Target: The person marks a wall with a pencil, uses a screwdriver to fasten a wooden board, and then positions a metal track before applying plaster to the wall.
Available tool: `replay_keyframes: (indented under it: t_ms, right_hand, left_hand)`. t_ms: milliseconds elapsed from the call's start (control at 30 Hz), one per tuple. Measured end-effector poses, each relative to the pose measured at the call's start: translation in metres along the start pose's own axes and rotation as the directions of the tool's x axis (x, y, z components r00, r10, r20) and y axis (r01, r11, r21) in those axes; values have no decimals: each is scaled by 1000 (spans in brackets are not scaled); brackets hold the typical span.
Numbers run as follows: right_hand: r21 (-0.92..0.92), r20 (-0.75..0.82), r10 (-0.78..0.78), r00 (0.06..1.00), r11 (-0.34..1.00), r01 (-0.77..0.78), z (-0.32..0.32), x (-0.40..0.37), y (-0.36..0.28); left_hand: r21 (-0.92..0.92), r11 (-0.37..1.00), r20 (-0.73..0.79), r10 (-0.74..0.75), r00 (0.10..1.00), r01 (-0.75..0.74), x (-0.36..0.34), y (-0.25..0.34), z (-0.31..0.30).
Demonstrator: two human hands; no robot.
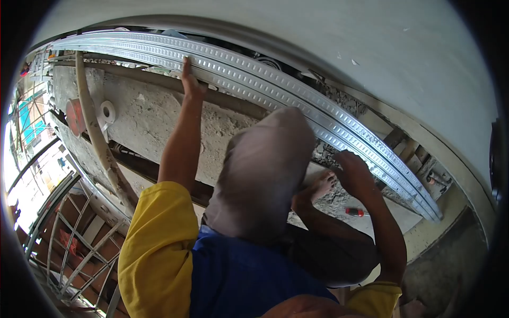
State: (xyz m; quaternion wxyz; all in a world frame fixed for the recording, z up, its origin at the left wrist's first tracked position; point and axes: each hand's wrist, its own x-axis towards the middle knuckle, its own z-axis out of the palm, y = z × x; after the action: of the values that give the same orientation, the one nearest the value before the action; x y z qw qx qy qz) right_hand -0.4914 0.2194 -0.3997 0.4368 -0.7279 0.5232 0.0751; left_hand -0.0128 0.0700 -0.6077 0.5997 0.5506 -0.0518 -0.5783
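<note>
A stack of long perforated metal channels (pixel 241 66) runs diagonally across the view, from the upper left to the lower right. My left hand (pixel 192 82) is closed on the near edge of the metal channels, one finger reaching up over the perforated face. Further right, my right hand (pixel 356 172) is at the lower edge of the channels, its fingers loosely bent and apart, with nothing seen in them. Between the two hands my raised knee (pixel 273 143) overlaps part of the channels. My bare foot (pixel 321 186) rests just left of the right hand.
A red-and-black screwdriver (pixel 355 212) lies below my right hand. On the dusty boards (pixel 143 100) at left are a roll of white tape (pixel 107 111) and a red disc (pixel 75 116). A wooden pole (pixel 93 116) crosses there. A pale wall (pixel 392 58) curves behind the channels; rubble (pixel 360 108) lies along it.
</note>
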Motion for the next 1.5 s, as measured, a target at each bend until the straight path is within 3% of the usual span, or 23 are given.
replay_keyframes:
  t_ms: [100,167,300,333,467,600,667,733,800,833,867,933,1333,1400,1500]
  right_hand:
    - [-11,54,-75,996,997,76,40,10,8]
    - [-32,-82,-187,979,982,185,65,16,13]
    - [-55,-176,-236,956,972,229,91,29,25]
    - [-69,-280,-245,928,970,235,92,34,27]
    - [-129,-501,-263,825,965,229,83,51,37]
    - [-181,-546,-284,788,959,220,77,68,53]
    - [-213,-529,-311,789,949,232,74,73,49]
    - [-252,-510,-373,775,926,280,70,79,41]
    - [-292,-489,-416,767,906,306,68,83,34]
    - [-301,-475,-424,771,902,310,67,87,31]
    - [-310,-461,-432,775,897,316,67,92,27]
    - [-337,-447,-458,768,882,329,66,96,22]
    - [-375,-372,-482,793,860,347,66,103,12]
    - [-387,-356,-487,798,854,349,66,104,13]
    - [-402,-342,-492,800,847,349,67,105,14]
  left_hand:
    - [6,999,0,34,999,-34,-1,0,2]
    - [-5,999,7,53,999,-53,2,-1,-2]
    - [-64,998,-12,-3,1000,3,-5,0,2]
    - [-64,998,-21,5,1000,-6,-5,-1,2]
    - [31,998,9,55,998,-55,-4,-6,-3]
    - [158,983,-108,106,988,-88,-19,0,9]
    - [43,999,-76,-23,997,26,-17,1,10]
    - [53,997,-165,-38,986,47,-17,2,12]
    - [18,998,-69,-56,996,58,-17,2,10]
    - [17,995,-95,-91,991,93,-15,2,8]
    - [100,989,-215,-88,973,112,-28,10,21]
    - [-30,994,-72,-108,992,106,-22,5,13]
    - [-8,988,-223,-152,963,154,-3,-7,-6]
    - [-92,990,-118,-114,986,103,-7,-9,-11]
    - [-144,985,-136,-115,984,95,-25,-1,-12]
